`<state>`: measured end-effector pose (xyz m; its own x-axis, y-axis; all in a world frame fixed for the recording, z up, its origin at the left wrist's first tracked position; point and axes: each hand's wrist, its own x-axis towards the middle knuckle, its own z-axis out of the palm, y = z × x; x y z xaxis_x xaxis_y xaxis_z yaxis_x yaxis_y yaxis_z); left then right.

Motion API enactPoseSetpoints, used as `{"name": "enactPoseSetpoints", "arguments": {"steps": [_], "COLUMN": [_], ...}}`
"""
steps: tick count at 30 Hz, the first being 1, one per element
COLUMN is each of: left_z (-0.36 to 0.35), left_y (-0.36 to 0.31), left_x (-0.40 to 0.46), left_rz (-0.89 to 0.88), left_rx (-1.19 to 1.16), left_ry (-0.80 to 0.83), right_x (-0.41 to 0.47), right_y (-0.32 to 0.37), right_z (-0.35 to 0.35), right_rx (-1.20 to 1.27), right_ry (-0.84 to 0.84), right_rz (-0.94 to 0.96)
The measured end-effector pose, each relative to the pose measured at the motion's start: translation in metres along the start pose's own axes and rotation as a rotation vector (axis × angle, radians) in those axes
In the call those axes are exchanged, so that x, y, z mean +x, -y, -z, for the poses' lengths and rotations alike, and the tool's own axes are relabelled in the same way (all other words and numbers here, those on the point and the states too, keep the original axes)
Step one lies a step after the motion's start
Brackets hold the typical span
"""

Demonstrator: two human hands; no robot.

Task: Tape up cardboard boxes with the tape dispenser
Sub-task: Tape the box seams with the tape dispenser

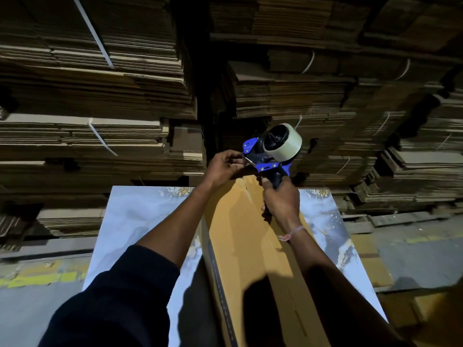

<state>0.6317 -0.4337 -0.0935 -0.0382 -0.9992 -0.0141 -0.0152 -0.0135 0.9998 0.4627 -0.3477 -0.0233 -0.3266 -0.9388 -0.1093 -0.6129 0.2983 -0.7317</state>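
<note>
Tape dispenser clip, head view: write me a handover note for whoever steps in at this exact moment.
Right hand grips the handle of the blue tape dispenser, held above the far end of the cardboard box.
Left hand pinches at the dispenser's front edge, apparently pulling the tape end free; the tape itself is too faint to confirm.
The box lies lengthwise on a marbled panel, flaps closed, centre seam showing.
Done: flaps folded shut.
Left: no tape visible along the seam yet; stick the end at the far edge and run the dispenser back along the seam.

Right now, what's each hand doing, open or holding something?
Left hand: pinching the tape end at the tape dispenser mouth.
Right hand: gripping the dispenser's handle.
</note>
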Motion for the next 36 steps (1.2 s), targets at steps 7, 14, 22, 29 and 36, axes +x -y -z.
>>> {"name": "enactPoseSetpoints", "arguments": {"steps": [7, 14, 22, 29, 36], "left_z": [0.024, 0.028, 0.039, 0.043, 0.044], "left_y": [0.005, 0.013, 0.012, 0.015, 0.008], "left_x": [0.009, 0.013, 0.012, 0.009, 0.004], "left_rz": [0.026, 0.070, 0.084, 0.078, 0.045], "left_rx": [0.025, 0.020, 0.111, 0.206, 0.331], "left_ry": [0.175, 0.246, 0.372, 0.385, 0.359], "right_x": [0.001, -0.003, -0.007, -0.011, -0.015], "right_y": [-0.002, -0.002, -0.004, -0.005, -0.005], "right_z": [-0.003, -0.009, -0.003, -0.004, -0.002], "right_rx": [-0.119, -0.185, -0.217, -0.251, -0.286], "right_ry": [-0.026, -0.061, -0.070, -0.068, -0.083], "right_rz": [0.050, 0.112, 0.133, 0.168, 0.221]}}
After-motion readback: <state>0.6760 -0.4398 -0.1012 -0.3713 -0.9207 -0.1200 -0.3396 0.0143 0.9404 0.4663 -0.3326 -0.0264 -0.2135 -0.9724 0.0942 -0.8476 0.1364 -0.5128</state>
